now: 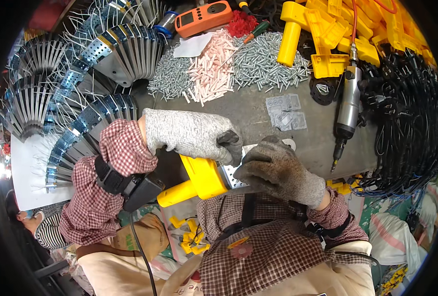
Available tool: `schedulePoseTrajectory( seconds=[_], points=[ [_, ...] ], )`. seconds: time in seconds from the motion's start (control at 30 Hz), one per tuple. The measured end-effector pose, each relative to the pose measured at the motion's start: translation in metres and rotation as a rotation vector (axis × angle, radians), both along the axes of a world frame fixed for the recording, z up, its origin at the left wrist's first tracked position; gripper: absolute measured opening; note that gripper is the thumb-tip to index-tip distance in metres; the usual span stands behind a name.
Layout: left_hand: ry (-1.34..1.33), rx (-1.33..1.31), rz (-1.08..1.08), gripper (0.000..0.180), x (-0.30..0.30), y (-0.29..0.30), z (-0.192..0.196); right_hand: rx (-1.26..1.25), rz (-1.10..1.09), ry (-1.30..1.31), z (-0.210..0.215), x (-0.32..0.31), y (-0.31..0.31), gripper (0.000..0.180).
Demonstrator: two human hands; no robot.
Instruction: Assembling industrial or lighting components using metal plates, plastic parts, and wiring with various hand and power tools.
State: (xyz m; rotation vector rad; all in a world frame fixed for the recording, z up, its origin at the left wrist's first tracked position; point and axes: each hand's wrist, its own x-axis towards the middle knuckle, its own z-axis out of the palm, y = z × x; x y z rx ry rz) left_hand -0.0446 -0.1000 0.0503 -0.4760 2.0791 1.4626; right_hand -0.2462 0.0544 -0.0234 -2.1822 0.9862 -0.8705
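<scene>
A yellow plastic tool housing with a round handle lies at the near edge of the bench, tilted. From its right end sticks out a silvery perforated metal plate. My left hand, in a light grey knit glove with dark fingertips, reaches over the housing. Its fingers are curled together at the plate's far edge, and what they pinch is hidden. My right hand, in a darker, stained glove, wraps its bent fingers over the plate and grips it. A rounded end of the plate shows beyond the right fingers.
Heaps of screws and pale pink sleeves lie ahead. A pneumatic screwdriver hangs at right, beside black cables. Yellow housings pile up behind. Metal plates with wires stack at left. An orange meter lies at the back.
</scene>
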Motion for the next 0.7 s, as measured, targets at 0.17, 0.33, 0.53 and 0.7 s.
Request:
schedulePoseTrajectory(
  seconds=[0.17,0.33,0.53,0.7],
  points=[
    [0.091,0.059,0.035,0.021,0.009,0.0,-0.011,0.0,-0.001,0.036,0.003,0.0,-0.001,0.023],
    [0.161,-0.045,0.018,0.022,0.008,0.006,-0.005,-0.003,0.008,0.048,0.004,0.0,-0.001,0.025],
    [0.317,-0.38,0.053,0.022,0.03,0.034,0.0,-0.001,0.008,0.033,0.005,0.002,-0.001,0.023],
    [0.354,-0.479,0.167,0.02,0.039,0.044,-0.009,0.009,-0.011,-0.011,0.004,0.003,-0.003,0.019]
  ],
)
